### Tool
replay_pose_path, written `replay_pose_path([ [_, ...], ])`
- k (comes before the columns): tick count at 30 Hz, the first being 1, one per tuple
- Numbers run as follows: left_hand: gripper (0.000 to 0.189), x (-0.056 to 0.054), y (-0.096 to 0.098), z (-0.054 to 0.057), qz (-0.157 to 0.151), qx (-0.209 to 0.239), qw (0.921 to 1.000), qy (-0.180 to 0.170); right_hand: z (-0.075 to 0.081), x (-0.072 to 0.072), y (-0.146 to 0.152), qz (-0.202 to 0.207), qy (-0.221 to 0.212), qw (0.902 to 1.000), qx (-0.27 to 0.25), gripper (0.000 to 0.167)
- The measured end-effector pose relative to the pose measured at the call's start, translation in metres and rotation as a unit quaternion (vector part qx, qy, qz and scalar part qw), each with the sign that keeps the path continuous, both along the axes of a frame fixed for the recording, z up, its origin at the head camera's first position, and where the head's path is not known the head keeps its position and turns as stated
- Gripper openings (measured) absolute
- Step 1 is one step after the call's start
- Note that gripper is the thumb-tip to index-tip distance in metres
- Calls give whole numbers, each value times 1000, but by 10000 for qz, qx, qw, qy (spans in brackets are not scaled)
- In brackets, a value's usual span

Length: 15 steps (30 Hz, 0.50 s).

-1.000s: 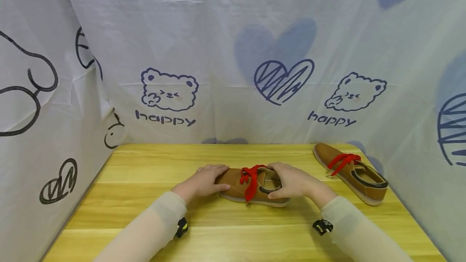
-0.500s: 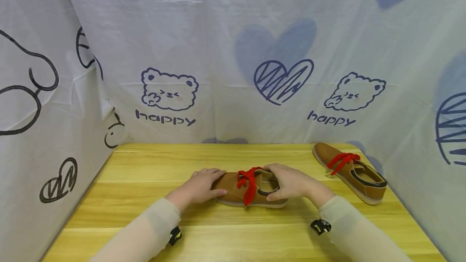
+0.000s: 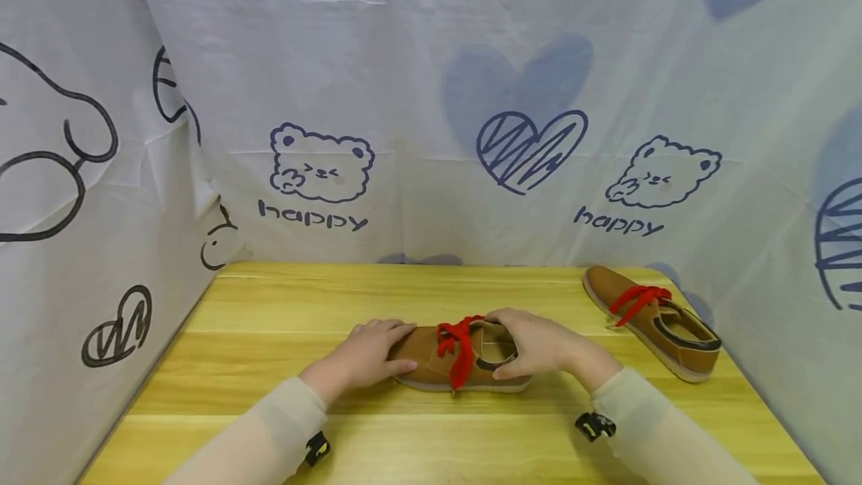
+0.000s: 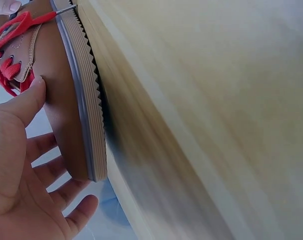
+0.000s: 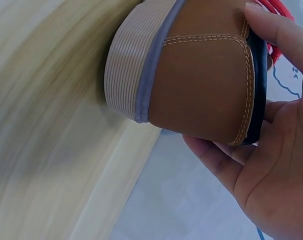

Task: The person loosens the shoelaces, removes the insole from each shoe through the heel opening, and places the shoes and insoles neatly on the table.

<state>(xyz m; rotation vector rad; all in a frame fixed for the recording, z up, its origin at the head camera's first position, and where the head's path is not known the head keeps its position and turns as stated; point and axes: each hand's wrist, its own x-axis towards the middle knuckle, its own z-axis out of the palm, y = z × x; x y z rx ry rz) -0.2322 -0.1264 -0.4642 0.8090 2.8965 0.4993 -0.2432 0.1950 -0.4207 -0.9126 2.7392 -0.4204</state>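
Observation:
A brown shoe (image 3: 419, 350) with red laces (image 3: 461, 354) tied in a bow lies at the middle of the table, toe to the left. My left hand (image 3: 360, 355) grips its toe, thumb on the near side and fingers round the far side. At the heel, my right hand (image 3: 539, 343) holds the collar with thumb and fingers. The left wrist view shows the shoe's ridged pale sole (image 4: 89, 95) close to the tabletop. Brown heel leather (image 5: 201, 90) with double stitching fills much of the right wrist view.
A matching brown shoe (image 3: 694, 354) with red laces lies at the table's back right, toe toward the back. White cloth (image 3: 417, 223) printed with bears and hearts hangs behind and at both sides of the wooden table (image 3: 404, 447).
Both hands have drawn the shoe slightly toward me and a little to the left, keeping hold of toe and heel. The other shoe stays where it was on the table.

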Motion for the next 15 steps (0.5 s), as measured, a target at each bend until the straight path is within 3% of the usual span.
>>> replay_pose_path([
  [15, 72, 8, -1, 3, -33, 117, 9999, -14, 2, 4, -1, -79, -88, 9999, 40, 91],
])
